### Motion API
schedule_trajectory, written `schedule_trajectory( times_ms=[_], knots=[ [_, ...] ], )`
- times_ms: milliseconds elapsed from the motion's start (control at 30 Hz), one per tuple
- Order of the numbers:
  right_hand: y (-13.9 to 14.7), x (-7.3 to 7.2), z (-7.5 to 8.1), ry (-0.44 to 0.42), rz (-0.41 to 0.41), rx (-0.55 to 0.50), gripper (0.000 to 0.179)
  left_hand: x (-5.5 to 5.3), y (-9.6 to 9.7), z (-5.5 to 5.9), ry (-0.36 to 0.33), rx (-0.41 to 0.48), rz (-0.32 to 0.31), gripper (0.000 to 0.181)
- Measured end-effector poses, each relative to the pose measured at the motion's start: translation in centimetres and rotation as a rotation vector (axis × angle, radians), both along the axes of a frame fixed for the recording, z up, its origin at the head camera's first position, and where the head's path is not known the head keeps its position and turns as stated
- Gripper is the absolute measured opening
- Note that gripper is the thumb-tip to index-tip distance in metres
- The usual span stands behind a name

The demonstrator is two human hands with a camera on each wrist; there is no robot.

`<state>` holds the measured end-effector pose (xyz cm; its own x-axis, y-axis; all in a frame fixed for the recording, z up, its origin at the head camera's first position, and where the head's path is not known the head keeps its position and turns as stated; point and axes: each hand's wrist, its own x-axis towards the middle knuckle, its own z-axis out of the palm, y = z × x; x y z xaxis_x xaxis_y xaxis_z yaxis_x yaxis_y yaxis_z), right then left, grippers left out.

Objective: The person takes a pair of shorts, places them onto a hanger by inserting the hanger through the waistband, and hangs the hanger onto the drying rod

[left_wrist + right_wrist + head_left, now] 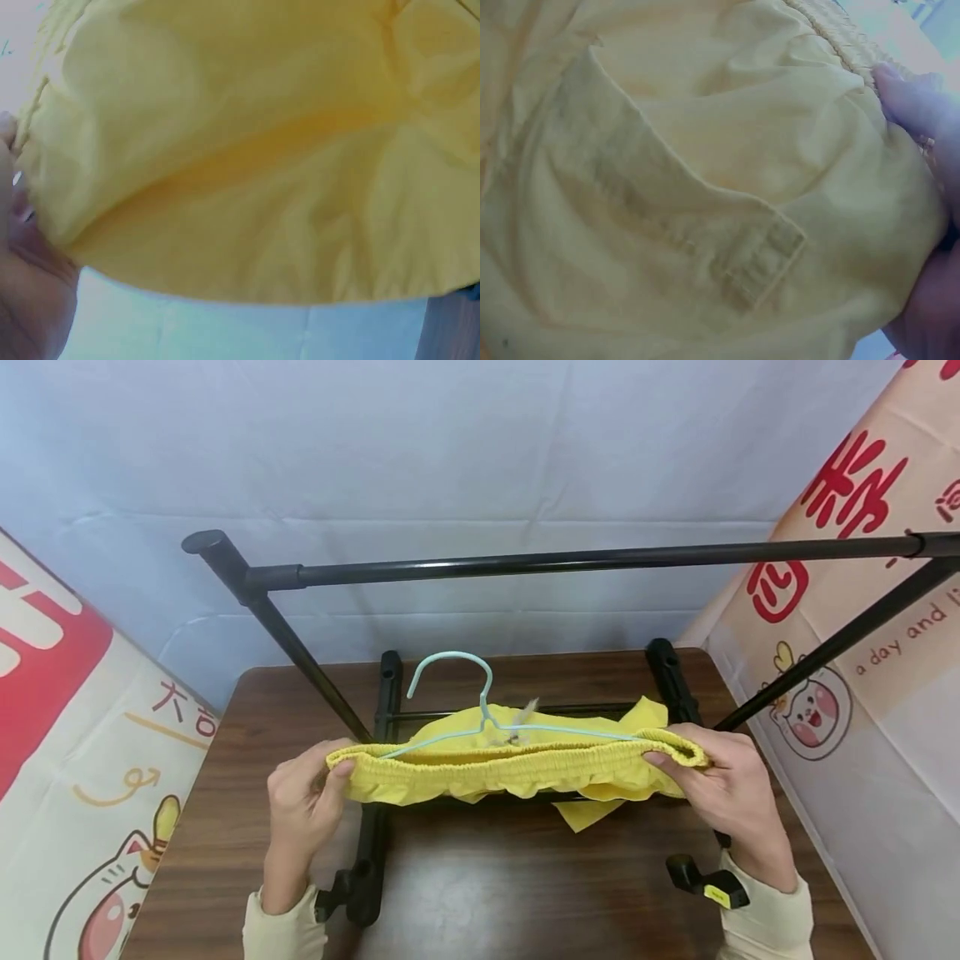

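Key relation: the pale blue-green hanger [483, 703] lies between the two hands, its arms running left to right along the gathered mouth of the yellow elastic-waist garment [510, 772], mid-frame and low. Left arm tip meets the waistband just inboard of the left hand [302, 806]; right arm tip runs to the folded band just beside the right hand [733, 785]. How far each tip sits in the band: can't tell, cloth hides it. Hook stands above the band, left of centre, nearer the left hand, mouth to lower left; it's apart from the rack's black top rail [525, 562], which crosses the upper half of the frame. Fingers: both hands nearly closed, a cloth's thickness apart; left pinches the band's left end, right pinches the right end, thumb on the near face. Neither grips the hanger as far as the views show. Materials: band is ribbed, puckered elastic; body cloth thin and matte, with soft folds, plus a stitched flap [667, 172] in the right wrist view. Hanger slim, smooth, round-hooked. Rack is dark tube, slight sheen, thicker feet on the brown wood-grain table [465, 885]. Left wrist view is blurry.
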<state>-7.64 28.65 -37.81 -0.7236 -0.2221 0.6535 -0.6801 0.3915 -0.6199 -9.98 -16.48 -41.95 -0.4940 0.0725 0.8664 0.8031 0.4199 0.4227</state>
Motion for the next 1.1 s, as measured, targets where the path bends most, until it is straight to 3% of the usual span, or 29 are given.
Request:
schedule_trajectory(
  times_ms=[100, 233, 300, 367, 500, 600, 667, 767, 900, 1000, 1033, 1100],
  knots=[
    [0.3, -0.1, -0.2, -0.001, 0.008, -0.017, 0.01, 0.7, -0.8, 0.5, -0.15, -0.135, -0.04, 0.042],
    [0.5, -0.1, -0.3, 0.007, 0.107, -0.021, 0.011, 1.4, -1.1, 1.2, -0.407, -0.362, -0.055, 0.03],
    [0.4, -0.2, -0.3, 0.027, 0.168, -0.018, 0.014, 1.6, -0.8, 1.4, -0.521, -0.441, -0.095, 0.029],
    [0.3, -0.4, -0.3, 0.045, 0.213, -0.019, 0.017, 1.6, -0.2, 1.4, -0.602, -0.475, -0.174, 0.033],
    [0.1, -0.7, -0.4, 0.074, 0.26, -0.048, 0.021, 1.9, 1.2, 0.5, -0.707, -0.49, -0.326, 0.041],
    [0.0, -0.9, -0.5, 0.089, 0.286, -0.061, 0.019, 2.3, 2.2, -0.7, -0.776, -0.496, -0.377, 0.025],
    [-0.2, -0.9, -0.6, 0.097, 0.266, -0.041, 0.02, 2.4, 2.7, -1.4, -0.818, -0.485, -0.392, 0.011],
    [-0.3, -1.0, -0.7, 0.114, 0.206, -0.016, 0.024, 2.5, 2.9, -2.3, -0.887, -0.429, -0.468, 0.01],
    [-0.6, -1.1, -0.3, 0.147, 0.226, -0.099, 0.023, 2.2, 2.8, -2.7, -0.956, -0.369, -0.736, 0.016],
    [-0.9, -1.1, 0.1, 0.165, 0.252, -0.15, 0.022, 2.1, 2.9, -2.8, -0.98, -0.347, -0.863, 0.029],
    [-1.0, -1.1, 0.2, 0.162, 0.251, -0.157, 0.022, 2.1, 3.0, -2.8, -0.978, -0.337, -0.874, 0.031],
    [-1.0, -1.2, 0.1, 0.157, 0.245, -0.167, 0.023, 2.4, 3.1, -2.8, -0.979, -0.31, -0.837, 0.031]
  ],
)
